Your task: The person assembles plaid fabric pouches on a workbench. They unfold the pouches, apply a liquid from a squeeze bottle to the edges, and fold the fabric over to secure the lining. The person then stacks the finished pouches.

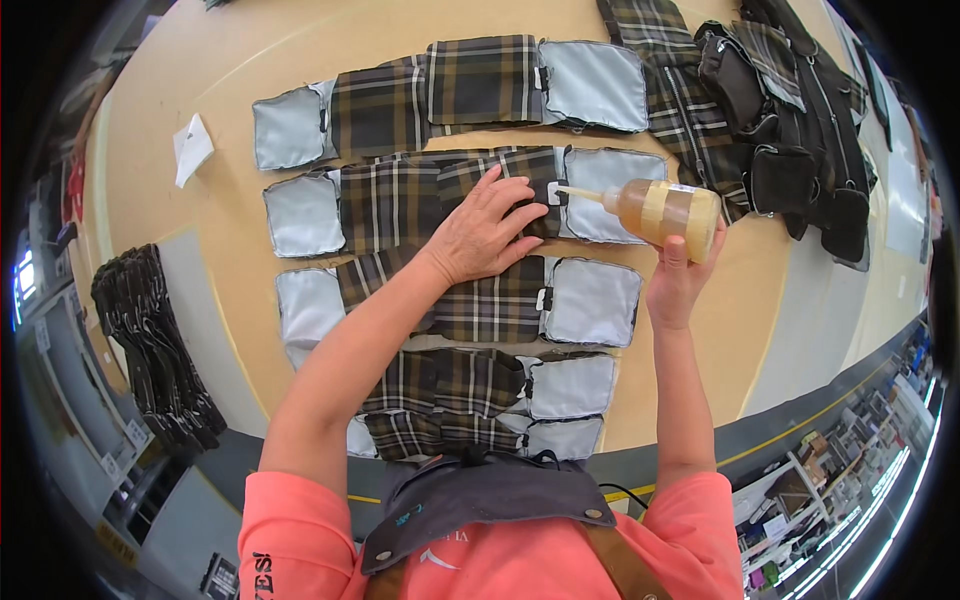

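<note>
My right hand [683, 275] grips a squeeze bottle [662, 213] of amber liquid, tipped on its side. Its thin nozzle points left, to the small white tab [555, 194] at the edge of a plaid fabric piece [390, 205]; whether it touches cannot be seen. With fingers spread, my left hand [487, 228] lies on that piece, just left of the tab. Pale grey lining panels [610, 192] flank the plaid cloth at both ends. Similar pieces lie in rows: one beyond [480, 80], one nearer [490, 305], and others close to my body [445, 380].
Dark and plaid sewn bag parts [780, 130] with zips heap at the back right. A stack of dark strips [155, 345] hangs over the table's left side. A folded white paper [192, 150] rests on the tan tabletop [240, 90]. Shelving [800, 500] stands beyond the right edge.
</note>
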